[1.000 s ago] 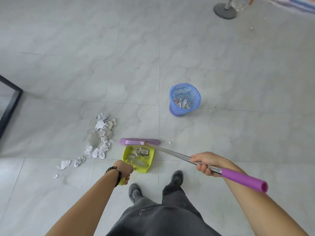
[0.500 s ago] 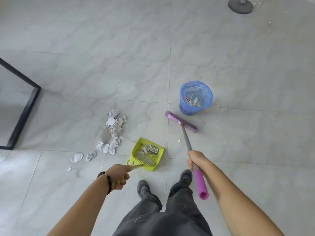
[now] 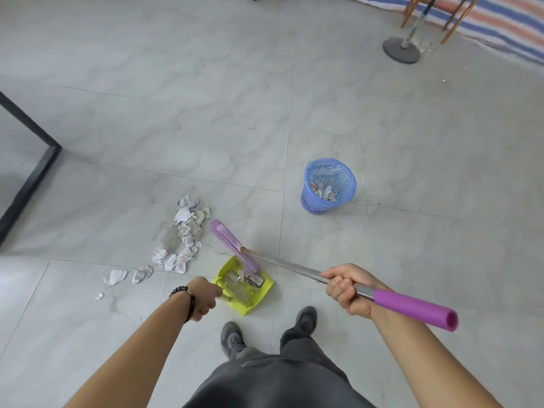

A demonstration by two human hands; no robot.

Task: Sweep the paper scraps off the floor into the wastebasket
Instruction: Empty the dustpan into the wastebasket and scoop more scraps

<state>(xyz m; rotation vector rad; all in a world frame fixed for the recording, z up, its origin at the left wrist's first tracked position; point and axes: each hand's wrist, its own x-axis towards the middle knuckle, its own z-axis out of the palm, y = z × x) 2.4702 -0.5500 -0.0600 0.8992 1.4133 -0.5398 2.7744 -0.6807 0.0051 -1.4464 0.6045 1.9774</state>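
Head view: my left hand point(image 3: 206, 298) grips the dustpan point(image 3: 266, 288), my right hand point(image 3: 346, 290) the broom point(image 3: 232, 245). The bin point(image 3: 312, 201) is part-filled; a scrap pile point(image 3: 182, 240) is left on the floor.

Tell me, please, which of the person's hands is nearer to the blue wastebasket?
Right. The right hand, gripping the broom, is on the near side of the wastebasket, towards the person. The left hand, holding the dustpan, is farther, off to the wastebasket's left.
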